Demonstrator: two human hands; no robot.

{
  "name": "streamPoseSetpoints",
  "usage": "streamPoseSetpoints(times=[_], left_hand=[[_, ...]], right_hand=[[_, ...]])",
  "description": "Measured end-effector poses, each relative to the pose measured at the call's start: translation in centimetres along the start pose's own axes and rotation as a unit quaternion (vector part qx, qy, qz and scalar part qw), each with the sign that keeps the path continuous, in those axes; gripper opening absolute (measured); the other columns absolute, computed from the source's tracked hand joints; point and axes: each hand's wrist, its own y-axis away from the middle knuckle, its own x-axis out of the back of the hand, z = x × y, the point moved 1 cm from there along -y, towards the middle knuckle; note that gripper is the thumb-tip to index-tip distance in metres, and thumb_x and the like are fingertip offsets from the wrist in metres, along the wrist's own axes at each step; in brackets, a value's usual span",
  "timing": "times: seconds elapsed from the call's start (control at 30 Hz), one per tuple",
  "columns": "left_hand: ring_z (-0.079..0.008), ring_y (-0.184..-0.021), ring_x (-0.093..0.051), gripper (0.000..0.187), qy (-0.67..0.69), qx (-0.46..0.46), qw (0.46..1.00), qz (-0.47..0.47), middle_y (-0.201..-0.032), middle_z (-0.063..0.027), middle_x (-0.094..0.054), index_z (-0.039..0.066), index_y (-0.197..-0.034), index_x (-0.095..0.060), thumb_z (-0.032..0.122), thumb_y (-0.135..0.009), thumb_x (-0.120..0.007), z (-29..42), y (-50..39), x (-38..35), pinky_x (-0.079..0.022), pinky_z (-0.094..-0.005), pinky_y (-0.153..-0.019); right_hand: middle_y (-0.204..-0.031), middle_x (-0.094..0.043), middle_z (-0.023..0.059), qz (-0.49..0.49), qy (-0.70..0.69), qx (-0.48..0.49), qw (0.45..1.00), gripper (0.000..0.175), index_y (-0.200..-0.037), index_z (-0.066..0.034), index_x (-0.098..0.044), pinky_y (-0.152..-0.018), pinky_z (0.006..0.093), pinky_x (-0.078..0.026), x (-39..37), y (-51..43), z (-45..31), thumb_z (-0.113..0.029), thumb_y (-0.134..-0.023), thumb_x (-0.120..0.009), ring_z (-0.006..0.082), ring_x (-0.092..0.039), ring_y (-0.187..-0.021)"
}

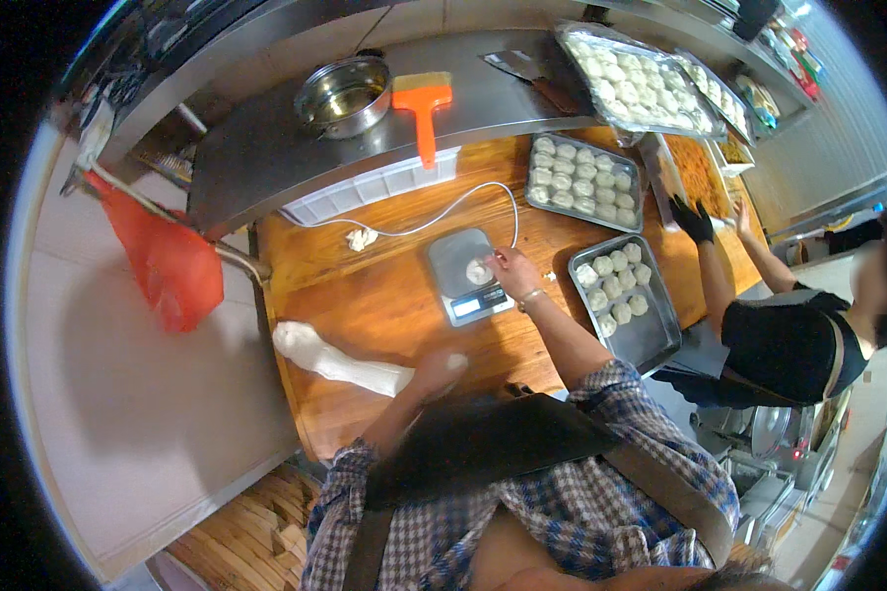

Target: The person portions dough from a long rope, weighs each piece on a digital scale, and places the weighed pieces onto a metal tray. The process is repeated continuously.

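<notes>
A digital scale (pixel 460 266) lies on the wooden table, its display lit. On its plate rests a small round piece of dough (pixel 478 272), which the fingers of my right hand (pixel 516 273) touch from the right. My left hand (pixel 442 373), blurred, is near the table's front edge; a small pale bit of dough (pixel 457 361) shows at its fingers. Beside it, a long roll of dough (pixel 340 362) stretches left across the table. Right of my right hand is a metal tray (pixel 654 336) with several dough balls (pixel 627 279). Whether my right fingers grip the dough is unclear.
A second tray (pixel 639 214) of dough balls stands behind. The steel shelf (pixel 266 162) holds a metal pot (pixel 344 100), an orange-handled brush (pixel 424 111), a cleaver (pixel 517 65) and a covered tray (pixel 639 81). A white cable (pixel 429 226) crosses the table. A co-worker (pixel 776 347) reaches toward a filling container (pixel 698 173).
</notes>
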Motion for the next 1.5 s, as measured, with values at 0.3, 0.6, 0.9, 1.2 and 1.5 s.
streamPoseSetpoints(times=[0.3, 0.6, 0.9, 1.2, 1.5], left_hand=[[-0.0260, -0.101, -0.060, 0.043, 0.061, 0.018, 0.998, 0.023, -0.108, -0.0145, -0.063, 0.005, -0.117, -0.059, 0.029, -0.083, -0.066, -0.1, -0.1, -0.8, -0.047, -0.0361, -0.089], [-0.0226, -0.100, -0.059, 0.039, 0.057, 0.046, 0.997, 0.005, -0.106, -0.0122, -0.063, 0.005, -0.114, -0.061, 0.024, -0.081, -0.067, 1.6, -0.6, -0.6, -0.047, -0.0343, -0.089], [-0.0250, -0.108, -0.058, 0.049, 0.056, 0.019, 0.998, -0.038, -0.113, -0.0139, -0.061, 0.007, -0.126, -0.053, 0.021, -0.082, -0.068, -1.0, -1.3, -0.7, -0.045, -0.0342, -0.093], [-0.0272, -0.129, -0.042, 0.099, 0.129, -0.044, 0.988, 0.070, -0.145, -0.0167, -0.034, 0.006, -0.150, -0.014, 0.009, -0.073, -0.077, 4.0, -0.3, -0.8, -0.040, -0.0376, -0.104], [-0.0324, -0.113, -0.058, 0.069, 0.000, 0.074, 0.995, 0.065, -0.122, -0.0166, -0.060, 0.013, -0.135, -0.044, 0.029, -0.075, -0.074, 1.8, 1.6, 3.0, -0.048, -0.0408, -0.093]], right_hand=[[-0.091, -0.064, 0.0175, 0.135, -0.076, 0.183, 0.971, 0.023, -0.103, -0.0091, -0.061, -0.078, 0.0438, -0.052, 0.2, 4.4, -0.3, -0.019, -0.082, -0.065, 0.0352, -0.063, -0.084], [-0.084, -0.065, 0.0068, 0.448, -0.150, -0.321, 0.821, 0.023, -0.098, -0.0021, -0.060, -0.070, 0.0297, -0.050, 18.7, 15.2, 23.7, -0.022, -0.088, -0.067, 0.0157, -0.061, -0.074], [-0.097, -0.067, 0.0174, 0.342, 0.052, -0.396, 0.850, 0.036, -0.102, -0.0022, -0.063, -0.080, 0.0428, -0.049, 19.4, 14.6, 28.0, -0.033, -0.084, -0.064, 0.0364, -0.062, -0.090], [-0.097, -0.067, 0.0194, -0.114, -0.187, -0.051, 0.974, 0.044, -0.113, -0.0096, -0.064, -0.079, 0.0423, -0.051, 4.6, 12.1, 3.7, -0.046, -0.090, -0.057, 0.0370, -0.064, -0.091], [-0.092, -0.066, 0.0144, -0.250, -0.201, 0.107, 0.941, 0.034, -0.109, -0.0097, -0.059, -0.075, 0.0408, -0.052, -6.0, 9.6, -3.6, -0.034, -0.086, -0.061, 0.0284, -0.065, -0.081]])
